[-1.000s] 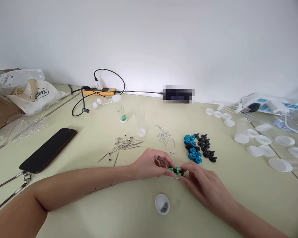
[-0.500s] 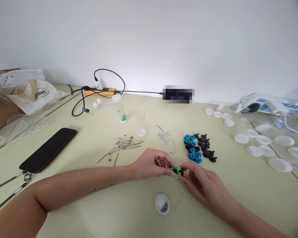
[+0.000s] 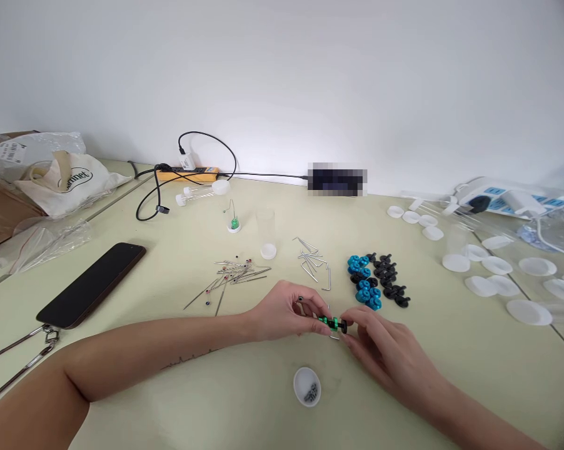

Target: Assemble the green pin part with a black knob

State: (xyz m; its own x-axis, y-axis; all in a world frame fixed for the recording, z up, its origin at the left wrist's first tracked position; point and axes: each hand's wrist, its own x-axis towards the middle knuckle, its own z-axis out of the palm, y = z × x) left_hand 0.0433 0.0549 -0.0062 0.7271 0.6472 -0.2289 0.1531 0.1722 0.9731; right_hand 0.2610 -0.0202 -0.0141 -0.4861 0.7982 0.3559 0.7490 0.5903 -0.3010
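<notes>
My left hand [image 3: 289,312] pinches a small shiny green metal part [image 3: 329,322], with a thin wire or pin with a small dark bead [image 3: 301,298] showing by its fingers. Thumb and fingertips of my right hand [image 3: 387,344] grip a black knob with a round flange [image 3: 343,326] at the green part's right end. The two parts are in line; how far one sits inside the other is hidden. Under them, a thin silver hex key [image 3: 334,338] lies on the table. Nearer me is a white cap [image 3: 300,380] holding several tiny grey screws [image 3: 311,393].
Beyond my hands lie beaded metal pins [image 3: 235,272], hex keys [image 3: 311,256], blue and black knobs [image 3: 364,290] and black flanged pieces [image 3: 387,275]. A clear tube [image 3: 266,225] stands behind. White caps [image 3: 498,265] spread right; a phone [image 3: 92,284] lies left.
</notes>
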